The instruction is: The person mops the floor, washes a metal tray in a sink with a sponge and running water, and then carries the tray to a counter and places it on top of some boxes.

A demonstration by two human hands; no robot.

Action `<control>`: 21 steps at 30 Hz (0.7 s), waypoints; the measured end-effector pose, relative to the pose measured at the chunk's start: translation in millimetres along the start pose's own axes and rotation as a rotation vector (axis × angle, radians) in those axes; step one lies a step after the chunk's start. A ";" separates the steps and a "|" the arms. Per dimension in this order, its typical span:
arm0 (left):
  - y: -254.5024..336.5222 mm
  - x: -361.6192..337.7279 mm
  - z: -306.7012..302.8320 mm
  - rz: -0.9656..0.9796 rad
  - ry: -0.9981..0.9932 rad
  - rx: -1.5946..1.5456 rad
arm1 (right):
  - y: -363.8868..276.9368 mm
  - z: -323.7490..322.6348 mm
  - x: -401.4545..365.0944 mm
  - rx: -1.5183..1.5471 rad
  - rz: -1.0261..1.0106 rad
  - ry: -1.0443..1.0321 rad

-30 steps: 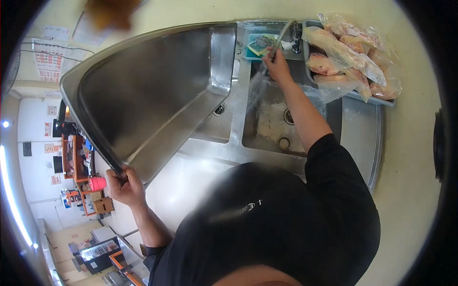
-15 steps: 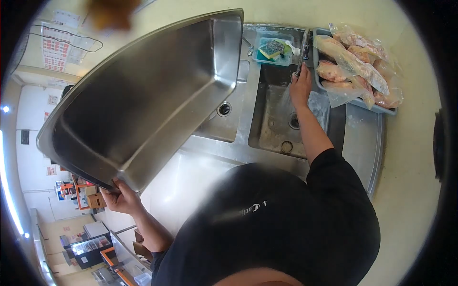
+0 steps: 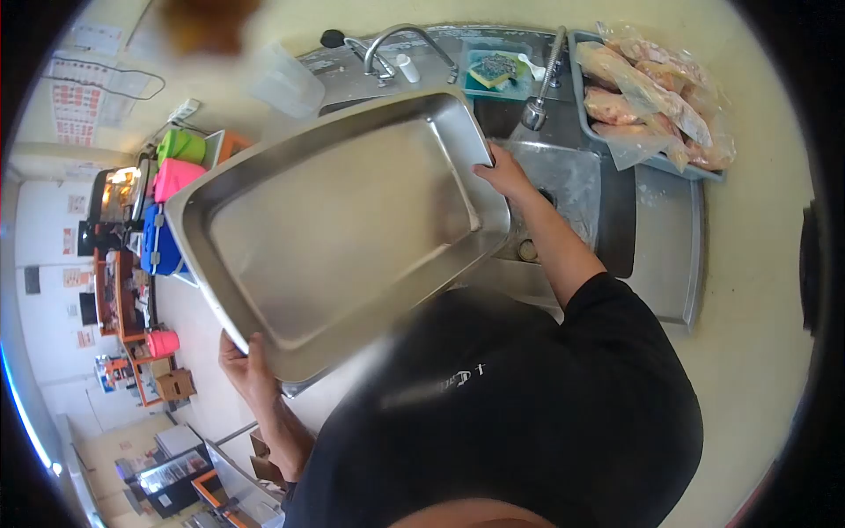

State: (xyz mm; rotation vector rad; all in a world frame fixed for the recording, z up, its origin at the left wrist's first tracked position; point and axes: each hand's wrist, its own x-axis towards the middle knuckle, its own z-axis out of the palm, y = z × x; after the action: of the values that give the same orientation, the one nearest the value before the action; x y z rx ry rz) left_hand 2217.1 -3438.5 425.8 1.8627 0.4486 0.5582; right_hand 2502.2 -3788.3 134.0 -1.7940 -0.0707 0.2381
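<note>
A large rectangular metal pan [image 3: 334,224] is held up in front of the sink, tilted, with its hollow inside facing me. My left hand [image 3: 251,370] grips its rim at the lower left corner, thumb on the inner side. At the pan's right end, my right hand [image 3: 506,173] is closed on the rim. The sprayer head [image 3: 534,113] hangs free above the sink basin [image 3: 572,198], just beyond my right hand. The pan hides much of the sink's left part.
A grey tray [image 3: 581,97] of bagged raw meat [image 3: 651,97] stands right of the sink. Behind are a container with a sponge [image 3: 493,70], a curved faucet [image 3: 409,31] and a clear plastic container [image 3: 286,81]. Coloured bins and shelves stand at the left.
My right hand has let go of the sprayer and taken hold of the pan's right end. The pan has come lower and closer to level, its inside turned more towards me.
</note>
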 end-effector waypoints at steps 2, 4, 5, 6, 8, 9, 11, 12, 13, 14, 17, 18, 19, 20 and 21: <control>-4.9 7.6 17.2 -0.047 -0.055 -0.010 | 20.0 -8.8 -8.0 -0.074 0.050 0.045; -9.5 17.0 37.6 -0.083 -0.123 -0.048 | 53.0 -12.0 -6.3 -0.175 0.037 0.132; -13.6 21.4 43.3 -0.102 -0.157 -0.063 | 57.8 -16.0 -7.9 -0.189 0.068 0.167; -22.5 27.2 45.5 -0.139 -0.223 -0.011 | 62.7 -21.0 -8.6 -0.204 0.098 0.203; -24.5 33.5 62.3 -0.173 -0.286 0.007 | 78.0 -30.8 -13.6 -0.273 0.139 0.266; -25.4 35.6 72.7 -0.185 -0.313 0.014 | 87.5 -36.7 -12.8 -0.327 0.140 0.296; -35.5 35.9 88.5 -0.179 -0.362 -0.028 | 92.3 -44.3 -14.5 -0.479 0.118 0.342; -41.6 35.4 95.0 -0.179 -0.371 -0.032 | 89.8 -44.0 -19.7 -0.575 0.101 0.355; -47.4 34.9 99.5 -0.180 -0.381 -0.032 | 87.5 -41.8 -25.9 -0.668 0.086 0.368; -53.0 34.2 103.1 -0.191 -0.401 -0.014 | 77.2 -38.3 -32.8 -0.768 0.153 0.300; -49.3 31.2 113.4 -0.205 -0.407 -0.023 | 56.9 -28.3 -40.4 -0.964 0.326 0.160; -47.0 31.6 115.8 -0.197 -0.411 0.012 | 58.0 -25.4 -38.6 -0.968 0.364 0.160; -44.3 31.6 116.9 -0.192 -0.412 0.050 | 60.4 -22.0 -38.2 -0.971 0.402 0.154; -43.0 31.4 118.1 -0.187 -0.413 0.089 | 64.0 -20.7 -36.2 -0.946 0.409 0.169; -43.2 31.8 118.5 -0.187 -0.419 0.104 | 68.1 -20.7 -33.4 -0.920 0.416 0.185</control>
State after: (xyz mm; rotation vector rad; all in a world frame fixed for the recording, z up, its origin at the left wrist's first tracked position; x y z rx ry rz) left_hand 2309.3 -3496.5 354.7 1.9478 0.3696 0.0139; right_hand 2468.2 -3830.0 76.6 -2.7339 0.3893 0.3691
